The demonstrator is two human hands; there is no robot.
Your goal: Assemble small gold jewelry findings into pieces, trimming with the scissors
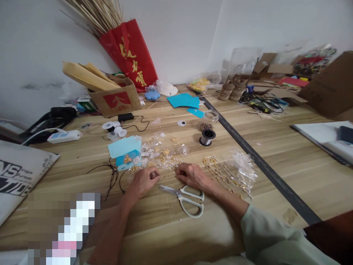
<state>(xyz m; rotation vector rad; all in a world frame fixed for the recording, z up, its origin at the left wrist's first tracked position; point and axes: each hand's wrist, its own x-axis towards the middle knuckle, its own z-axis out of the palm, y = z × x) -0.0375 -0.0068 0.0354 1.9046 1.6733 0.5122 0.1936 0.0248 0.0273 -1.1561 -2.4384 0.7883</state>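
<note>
Scissors (pixel 184 198) on wooden table (pixel 275 154) — white wall (pixel 176 36) behind

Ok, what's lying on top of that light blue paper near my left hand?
On the light blue paper, small gold and silver pieces spill over its lower edge. Whatever lies beneath the sheet is covered, so it cannot be seen.

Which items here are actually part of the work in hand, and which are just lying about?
In use: left hand, right hand, gold and silver findings, scissors, gold chains.

Lying about: wire spool, cardboard box, red bag, power strip, blue paper.
</note>
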